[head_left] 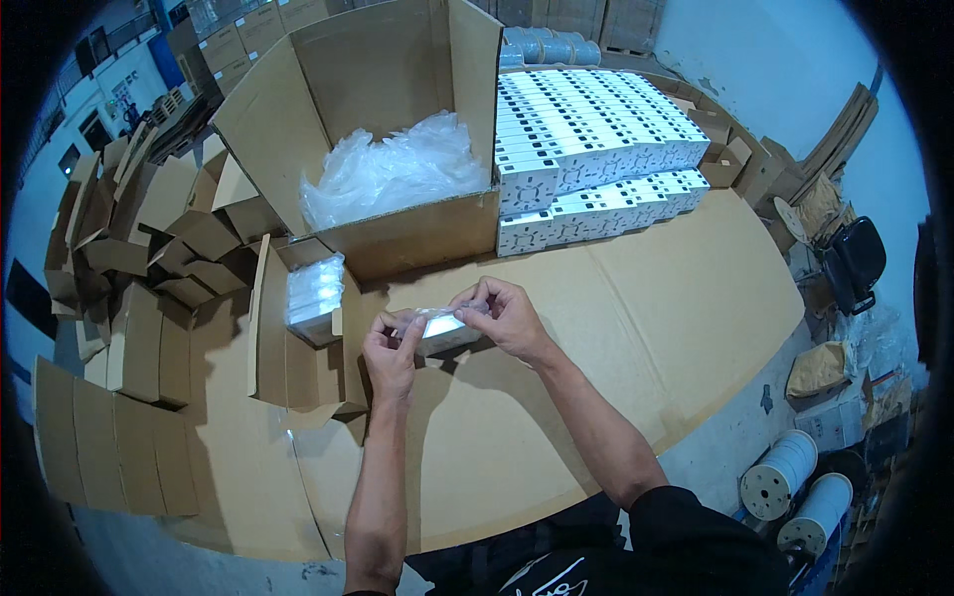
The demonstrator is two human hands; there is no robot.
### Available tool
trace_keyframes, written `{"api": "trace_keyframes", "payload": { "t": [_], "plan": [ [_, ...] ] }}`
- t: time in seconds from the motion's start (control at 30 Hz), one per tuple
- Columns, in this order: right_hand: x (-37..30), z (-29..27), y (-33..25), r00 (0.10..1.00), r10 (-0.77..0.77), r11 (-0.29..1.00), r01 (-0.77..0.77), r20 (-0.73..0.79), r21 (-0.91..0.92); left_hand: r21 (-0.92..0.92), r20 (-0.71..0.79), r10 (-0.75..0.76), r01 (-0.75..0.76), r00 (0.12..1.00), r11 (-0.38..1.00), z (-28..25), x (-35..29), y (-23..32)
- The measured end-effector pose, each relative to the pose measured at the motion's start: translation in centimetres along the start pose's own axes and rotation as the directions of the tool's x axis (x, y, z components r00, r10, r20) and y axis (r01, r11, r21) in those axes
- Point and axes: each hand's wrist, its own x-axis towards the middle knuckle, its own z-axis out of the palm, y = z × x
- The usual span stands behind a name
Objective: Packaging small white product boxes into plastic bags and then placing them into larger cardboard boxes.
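Note:
Between my two hands is a small white box [449,336] with clear plastic wrap at its upper edge. My left hand [394,348] pinches the wrap at the box's left end, thumb against fingers. At the other end my right hand [504,316] grips the plastic and the box's corner. Just left of my left hand stands an open brown carton [268,343] with several plastic-wrapped white boxes [316,293] packed at its far end. Beyond my hands, a large open cardboard box [417,236] holds a heap of clear plastic bags [397,169].
Stacked rows of white boxes [596,149] stand at the back right of the cardboard-covered table [636,328]. Several open brown cartons [149,338] crowd the left side. Cable spools [780,475] and a black chair [855,260] are on the floor at right.

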Motion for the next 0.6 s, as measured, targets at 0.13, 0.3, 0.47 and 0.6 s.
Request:
{"api": "trace_keyframes", "payload": {
  "t": [0.13,0.3,0.47,0.6],
  "plan": [
    [-0.2,0.5,-0.7,0.999,-0.025,0.996,0.028,-0.036,0.083,-0.044,-0.004,-0.011,0.011,1.000,0.999,0.1,0.2,-0.2],
    [-0.1,-0.5,-1.8,0.989,-0.146,0.967,0.145,-0.011,0.209,-0.054,-0.022,0.009,-0.011,1.000,0.998,0.0,0.2,-0.4],
    [-0.3,-2.2,-2.3,0.951,-0.201,0.969,0.228,0.234,-0.097,-0.028,-0.022,-0.004,0.004,1.000,1.000,0.0,0.2,-0.3],
    [-0.6,-1.5,-2.6,0.966,-0.093,0.964,0.148,0.241,-0.223,-0.013,-0.011,-0.021,0.021,1.000,1.000,0.2,0.1,0.0]
  ]
}}
